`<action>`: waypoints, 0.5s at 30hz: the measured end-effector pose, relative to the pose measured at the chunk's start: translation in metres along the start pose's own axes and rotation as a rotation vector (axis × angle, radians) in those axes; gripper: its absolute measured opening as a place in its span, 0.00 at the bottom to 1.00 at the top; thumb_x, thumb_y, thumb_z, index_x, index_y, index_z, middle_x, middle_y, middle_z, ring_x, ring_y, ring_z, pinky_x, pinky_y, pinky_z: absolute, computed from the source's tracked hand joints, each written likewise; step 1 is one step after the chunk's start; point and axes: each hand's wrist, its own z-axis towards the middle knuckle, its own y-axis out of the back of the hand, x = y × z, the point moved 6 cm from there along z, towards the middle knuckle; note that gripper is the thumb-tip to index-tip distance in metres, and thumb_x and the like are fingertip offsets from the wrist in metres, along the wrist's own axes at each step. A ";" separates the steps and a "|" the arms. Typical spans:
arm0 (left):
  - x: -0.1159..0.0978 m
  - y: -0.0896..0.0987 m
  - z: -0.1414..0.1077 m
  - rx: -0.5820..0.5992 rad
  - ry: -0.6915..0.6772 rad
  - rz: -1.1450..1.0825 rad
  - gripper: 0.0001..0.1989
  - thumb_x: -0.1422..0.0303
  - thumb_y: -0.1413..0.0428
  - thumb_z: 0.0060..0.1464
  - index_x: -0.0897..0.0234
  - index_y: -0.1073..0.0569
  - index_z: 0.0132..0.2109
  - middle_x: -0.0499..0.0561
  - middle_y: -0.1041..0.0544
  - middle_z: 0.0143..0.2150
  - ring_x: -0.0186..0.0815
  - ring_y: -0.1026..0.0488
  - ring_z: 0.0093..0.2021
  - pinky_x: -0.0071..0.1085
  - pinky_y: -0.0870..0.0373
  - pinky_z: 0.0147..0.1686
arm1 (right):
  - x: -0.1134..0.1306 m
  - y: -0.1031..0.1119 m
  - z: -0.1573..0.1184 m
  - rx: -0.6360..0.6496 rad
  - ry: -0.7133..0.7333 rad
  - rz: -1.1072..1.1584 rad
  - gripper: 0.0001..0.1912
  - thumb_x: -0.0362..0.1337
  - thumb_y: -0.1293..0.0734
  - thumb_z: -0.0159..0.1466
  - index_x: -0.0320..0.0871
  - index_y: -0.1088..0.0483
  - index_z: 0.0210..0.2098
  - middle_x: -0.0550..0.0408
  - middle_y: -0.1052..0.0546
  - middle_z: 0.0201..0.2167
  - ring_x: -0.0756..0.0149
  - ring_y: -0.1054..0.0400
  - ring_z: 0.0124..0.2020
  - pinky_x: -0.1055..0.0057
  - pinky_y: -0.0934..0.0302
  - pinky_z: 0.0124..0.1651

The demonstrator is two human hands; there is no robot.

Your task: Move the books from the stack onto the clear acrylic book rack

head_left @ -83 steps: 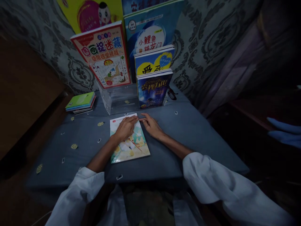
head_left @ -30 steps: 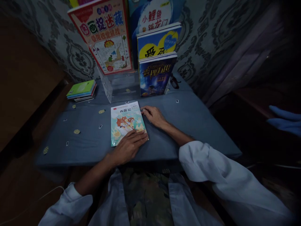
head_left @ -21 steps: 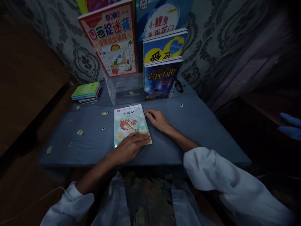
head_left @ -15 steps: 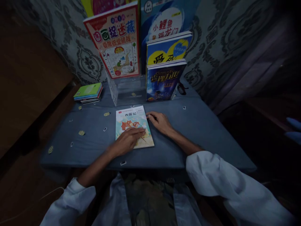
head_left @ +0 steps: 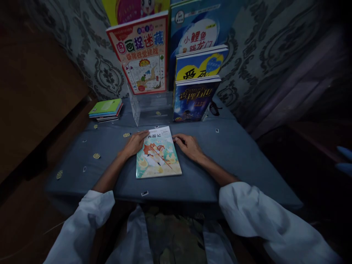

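Observation:
A thin illustrated book (head_left: 158, 156) lies flat and closed on the blue-grey cloth in front of me, its cover facing up with a figure in orange and a pale green background. The fingers of my left hand (head_left: 134, 143) rest stretched over the book's upper left corner, covering part of its top edge. At the book's upper right edge, my right hand (head_left: 189, 147) lies on the cloth, fingers extended and slightly bent, the fingertips close beside the cover. Whether those fingertips touch the book I cannot tell.
Behind the book stands a clear plastic rack (head_left: 150, 110) with several upright books, among them a red-bordered one (head_left: 144, 55) and a dark blue one (head_left: 194, 101). A small stack of books (head_left: 106, 109) is at the back left. Dark glasses (head_left: 215, 108) lie right of the rack.
My left hand has moved from the middle of the cover up and left to its upper left corner, uncovering the picture. My right hand stays beside the book. The view has shifted slightly.

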 end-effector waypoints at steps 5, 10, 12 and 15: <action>0.012 0.005 -0.005 -0.013 0.081 0.007 0.26 0.79 0.54 0.59 0.68 0.29 0.62 0.59 0.30 0.65 0.44 0.33 0.66 0.45 0.37 0.66 | 0.003 0.000 0.000 0.003 0.020 -0.021 0.16 0.36 0.40 0.67 0.43 0.22 0.45 0.51 0.17 0.36 0.61 0.27 0.30 0.67 0.36 0.36; 0.011 0.008 -0.016 -0.010 0.043 0.005 0.24 0.77 0.55 0.61 0.68 0.30 0.62 0.59 0.30 0.65 0.43 0.34 0.66 0.46 0.38 0.66 | 0.003 -0.001 0.000 0.009 0.026 -0.048 0.17 0.37 0.41 0.67 0.41 0.22 0.46 0.48 0.17 0.39 0.59 0.26 0.34 0.66 0.36 0.39; 0.011 0.010 -0.021 -0.006 0.034 -0.001 0.23 0.76 0.54 0.62 0.68 0.29 0.62 0.60 0.30 0.65 0.44 0.33 0.66 0.47 0.37 0.66 | 0.002 -0.002 0.000 0.006 0.028 -0.059 0.17 0.38 0.40 0.67 0.42 0.22 0.46 0.49 0.17 0.39 0.58 0.26 0.35 0.65 0.36 0.40; 0.008 0.013 -0.031 -0.014 0.042 -0.013 0.21 0.73 0.54 0.63 0.68 0.28 0.61 0.60 0.29 0.64 0.44 0.31 0.64 0.47 0.36 0.65 | 0.000 -0.003 0.000 0.007 0.029 -0.064 0.17 0.38 0.40 0.67 0.43 0.22 0.46 0.49 0.17 0.38 0.59 0.27 0.33 0.65 0.36 0.39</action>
